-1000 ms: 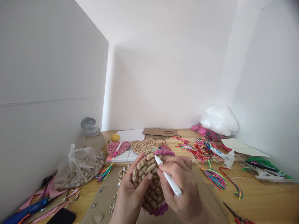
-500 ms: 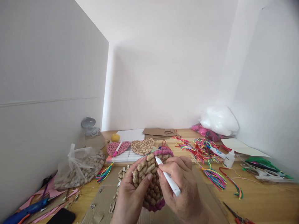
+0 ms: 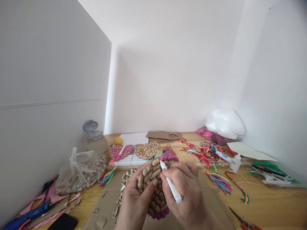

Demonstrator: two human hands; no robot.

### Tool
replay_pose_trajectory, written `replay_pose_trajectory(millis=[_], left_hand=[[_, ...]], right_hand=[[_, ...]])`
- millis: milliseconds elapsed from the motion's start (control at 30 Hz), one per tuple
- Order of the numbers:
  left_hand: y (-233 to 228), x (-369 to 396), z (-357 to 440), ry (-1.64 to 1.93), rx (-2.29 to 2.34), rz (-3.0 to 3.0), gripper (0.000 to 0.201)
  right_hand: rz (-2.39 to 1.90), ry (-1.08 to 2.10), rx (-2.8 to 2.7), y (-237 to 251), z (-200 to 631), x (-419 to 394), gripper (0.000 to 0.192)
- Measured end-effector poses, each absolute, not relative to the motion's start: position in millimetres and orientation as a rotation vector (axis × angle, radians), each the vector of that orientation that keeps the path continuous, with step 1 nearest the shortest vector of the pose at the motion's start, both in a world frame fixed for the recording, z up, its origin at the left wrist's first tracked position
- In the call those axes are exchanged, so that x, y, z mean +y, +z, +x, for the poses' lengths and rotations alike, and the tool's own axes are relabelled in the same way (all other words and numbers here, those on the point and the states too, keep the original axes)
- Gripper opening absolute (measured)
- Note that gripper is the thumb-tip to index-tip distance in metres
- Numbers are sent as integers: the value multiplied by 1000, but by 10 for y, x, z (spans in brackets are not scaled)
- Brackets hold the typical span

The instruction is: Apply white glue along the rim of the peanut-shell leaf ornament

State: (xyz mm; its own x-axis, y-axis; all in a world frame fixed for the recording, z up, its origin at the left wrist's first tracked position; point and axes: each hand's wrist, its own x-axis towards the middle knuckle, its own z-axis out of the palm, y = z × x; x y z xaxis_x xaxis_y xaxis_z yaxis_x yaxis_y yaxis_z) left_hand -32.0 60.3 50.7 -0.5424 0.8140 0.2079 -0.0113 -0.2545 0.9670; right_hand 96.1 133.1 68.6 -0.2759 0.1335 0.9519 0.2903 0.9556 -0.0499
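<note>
Two hands are busy at the near edge of the tabletop (image 3: 263,198). Our left hand (image 3: 134,201) grips a heart-shaped piece covered in peanut shells (image 3: 153,185), thumb pressed on its face, holding it tilted up above the cardboard sheet (image 3: 103,210). Our right hand (image 3: 184,188) is closed around a white marker (image 3: 170,182), its tip touching the shells near the top, just below the pink band already coloured there. We judge the step in hand to be colouring the shells pink, with most of the face not yet coloured. The next stroke calls for a steady grip from the left hand and light pressure on the bumpy shells, so none crack or come loose.

Farther back lie a pink heart (image 3: 121,150) with a pink pen on it and a plain shell heart (image 3: 146,149). A bag of peanuts (image 3: 80,174) sits to the left; coloured tassels (image 3: 211,156) spread to the right.
</note>
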Motion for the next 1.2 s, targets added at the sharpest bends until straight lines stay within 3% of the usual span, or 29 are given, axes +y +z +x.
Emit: replay_pose_trajectory(millis=[1200], left_hand=[[568,575,-332,1866,1411,961,51]], right_hand=[[-313,130,-1821,776,1045,1373,14]])
